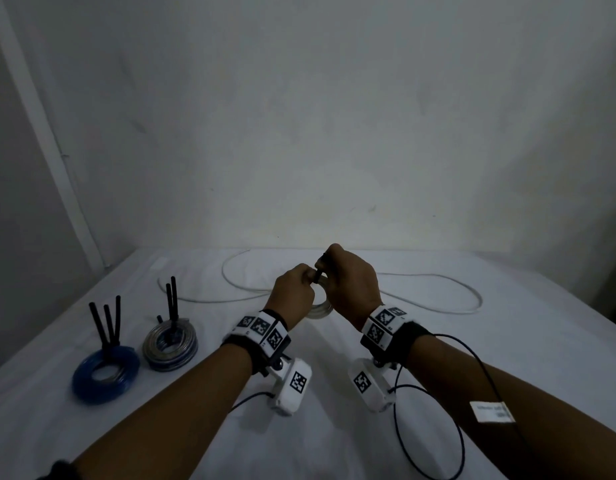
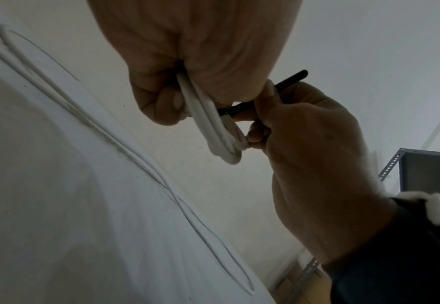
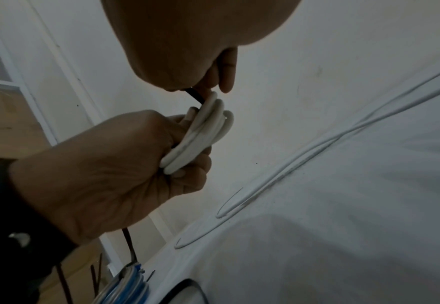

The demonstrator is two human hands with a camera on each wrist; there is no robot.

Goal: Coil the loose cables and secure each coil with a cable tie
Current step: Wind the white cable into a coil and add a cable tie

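Observation:
A small white cable coil (image 1: 318,308) hangs above the white table between both hands. My left hand (image 1: 305,278) grips the white coil (image 3: 203,131) with fingers curled round its loops. A black cable tie (image 1: 319,268) crosses the top of the coil, and my right hand (image 1: 329,268) pinches it. The tie's free end (image 2: 291,77) sticks out past the right hand's fingers (image 2: 268,92). The rest of the white cable (image 1: 438,292) lies loose in wide loops on the table behind the hands.
Two tied coils lie at the left: a blue coil (image 1: 105,372) and a grey-blue coil (image 1: 169,341), each with black tie ends standing up. A black camera wire (image 1: 428,410) loops by my right forearm. A metal shelf (image 2: 421,170) stands off to the right.

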